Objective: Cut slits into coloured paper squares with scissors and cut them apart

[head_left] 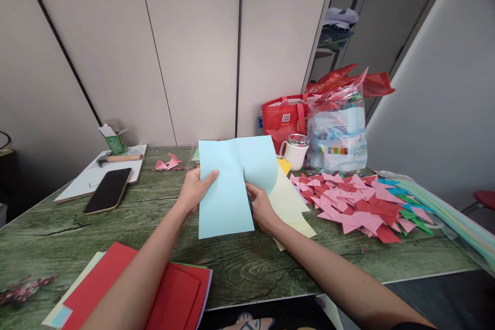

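A light blue sheet of paper point(222, 191) is held upright above the table, with a crease down its middle. My left hand point(197, 188) grips its left edge, thumb in front and fingers behind. At the crease, my right hand point(263, 206) is closed on scissors point(249, 202), mostly hidden by the hand and the paper; a dark bit of blade shows in the slit. The sheet is cut from its bottom edge up to about mid-height, and the right part curls away. Pale yellow sheets point(288, 201) lie under and beyond my right hand.
Red sheets point(178, 294) lie under my left forearm. Folded pink and red paper pieces point(359, 201) pile up at right. Behind stand a white mug point(296, 152), a red bag point(284, 124) and a plastic bag point(338, 134). A phone point(109, 191) and hammer point(119, 158) lie left.
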Demonstrator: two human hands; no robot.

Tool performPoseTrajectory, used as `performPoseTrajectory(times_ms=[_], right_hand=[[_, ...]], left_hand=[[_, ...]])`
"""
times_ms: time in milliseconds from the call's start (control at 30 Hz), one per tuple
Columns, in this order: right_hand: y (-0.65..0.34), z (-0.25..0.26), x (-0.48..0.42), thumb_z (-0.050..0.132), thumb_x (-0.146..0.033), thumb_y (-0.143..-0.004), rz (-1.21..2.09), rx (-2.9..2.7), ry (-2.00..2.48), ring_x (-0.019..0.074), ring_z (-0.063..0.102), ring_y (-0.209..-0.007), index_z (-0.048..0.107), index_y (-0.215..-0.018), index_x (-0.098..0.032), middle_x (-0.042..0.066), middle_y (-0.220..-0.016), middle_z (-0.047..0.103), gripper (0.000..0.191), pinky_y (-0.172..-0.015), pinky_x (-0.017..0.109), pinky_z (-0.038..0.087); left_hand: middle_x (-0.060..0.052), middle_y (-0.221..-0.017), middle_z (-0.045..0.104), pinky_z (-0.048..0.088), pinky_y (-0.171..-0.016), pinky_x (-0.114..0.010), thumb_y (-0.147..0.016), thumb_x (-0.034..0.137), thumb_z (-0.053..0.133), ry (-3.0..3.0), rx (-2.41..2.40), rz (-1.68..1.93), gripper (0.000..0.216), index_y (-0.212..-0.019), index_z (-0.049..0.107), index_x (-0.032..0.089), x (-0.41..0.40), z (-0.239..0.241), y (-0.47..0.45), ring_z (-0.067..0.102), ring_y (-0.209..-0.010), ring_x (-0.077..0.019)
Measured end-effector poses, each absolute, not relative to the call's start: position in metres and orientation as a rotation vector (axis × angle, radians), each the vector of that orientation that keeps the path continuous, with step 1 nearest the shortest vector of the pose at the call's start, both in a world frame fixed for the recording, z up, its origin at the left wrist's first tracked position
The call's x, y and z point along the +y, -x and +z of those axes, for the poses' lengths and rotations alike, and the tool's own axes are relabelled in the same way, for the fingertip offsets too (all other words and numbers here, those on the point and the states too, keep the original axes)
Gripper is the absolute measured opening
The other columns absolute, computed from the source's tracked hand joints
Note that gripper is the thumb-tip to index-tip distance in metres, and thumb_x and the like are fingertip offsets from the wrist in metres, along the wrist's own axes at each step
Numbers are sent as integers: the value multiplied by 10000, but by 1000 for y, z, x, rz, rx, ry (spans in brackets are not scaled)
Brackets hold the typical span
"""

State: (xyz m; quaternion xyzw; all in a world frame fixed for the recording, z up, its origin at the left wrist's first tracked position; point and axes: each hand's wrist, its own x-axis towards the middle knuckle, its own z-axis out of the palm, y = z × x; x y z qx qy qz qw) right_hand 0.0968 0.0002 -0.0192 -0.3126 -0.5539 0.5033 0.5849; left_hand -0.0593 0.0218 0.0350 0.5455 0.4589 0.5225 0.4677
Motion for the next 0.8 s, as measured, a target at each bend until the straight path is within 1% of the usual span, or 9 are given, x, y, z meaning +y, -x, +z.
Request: performPoseTrajectory(times_ms=[300,567,800], right_hand=[[-96,-21,0,608,-177,-605,1185,-1263,689,213,590,-852,618,-889,-159,37,-887,662,285,-708,322,487],[-97,-22,1,600,-212,-613,1161,-1278,722,207,592,-833,619,-882,-159,34,-863,665,275,-693,315,488],[-97,-24,2,608,-223,-607,1174,-1276,739,207,598,-813,620,-864,-165,27,-812,672,263,-651,303,495]], left_hand=[[-39,-697,665,466,-464,-252,-578,361,672,-1333,1114,1285,291,-741,595,132,20,37,59,575,-500,-139],[-58,-703,665,463,-443,-248,-582,357,666,-1345,1114,1286,293,-746,595,125,22,36,60,576,-498,-144],[-36,-682,662,463,-458,-251,-584,363,666,-1343,1126,1290,281,-733,593,136,22,35,60,573,-489,-138]])
